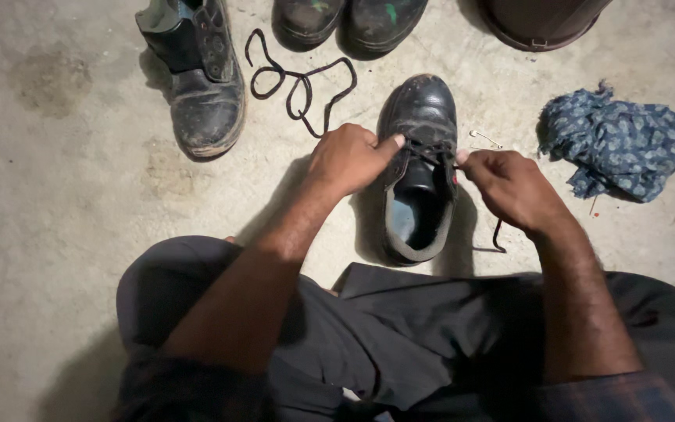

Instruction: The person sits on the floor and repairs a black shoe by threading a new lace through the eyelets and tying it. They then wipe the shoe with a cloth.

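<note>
Looking down from the head camera: my left hand [347,159] sits on the left side of the black shoe [422,168], fingers curled, thumb and forefinger pinching the lace [430,150] at the eyelets. My right hand [512,187] is at the right side of the same shoe, fingers pinched shut on the other end of that lace. The lace runs taut across the tongue between both hands. A loose tail of it hangs down right of the shoe, near my right wrist.

The shoe stands upright on the concrete floor [56,180], toe pointing away from me, opening toward me, just beyond my knees. My dark trousers [400,336] fill the bottom of the frame.

Around: a second worn boot [205,86], dusty, up left, well apart from my hands. A loose dark lace [298,86] lies curled on the floor between that boot and the black shoe. Two more dark shoe toes [349,22] at the top edge. A dark round container [541,19] at top right, partly cut off. A crumpled blue patterned cloth [619,144] on the right, near my right hand but not touching. A small pale thing lies on the floor between shoe and cloth; too small to tell.
</note>
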